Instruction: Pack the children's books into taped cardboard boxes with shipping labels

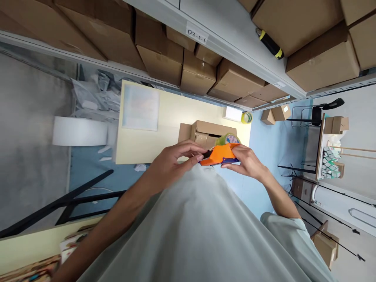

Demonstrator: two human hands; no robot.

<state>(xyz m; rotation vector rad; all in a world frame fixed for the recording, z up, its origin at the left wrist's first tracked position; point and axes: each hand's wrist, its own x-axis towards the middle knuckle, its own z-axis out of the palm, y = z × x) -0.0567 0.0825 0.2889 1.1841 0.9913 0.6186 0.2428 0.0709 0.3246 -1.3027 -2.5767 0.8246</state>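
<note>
Both hands hold an orange tape dispenser with dark blue and black parts, close in front of my shirt. My left hand pinches its black end between thumb and fingers. At the other end, my right hand grips the orange body, fingers above and thumb below. A yellowish roll of packing tape shows against the dispenser's far side; whether it is mounted there I cannot tell. Just beyond lies a cardboard box with a flap out, on the pale yellow table.
Overhead, a metal shelf carries several cardboard boxes and a black-and-yellow cutter. On the table are a plastic-covered sheet, a white box and another tape roll. A white roll is at the left.
</note>
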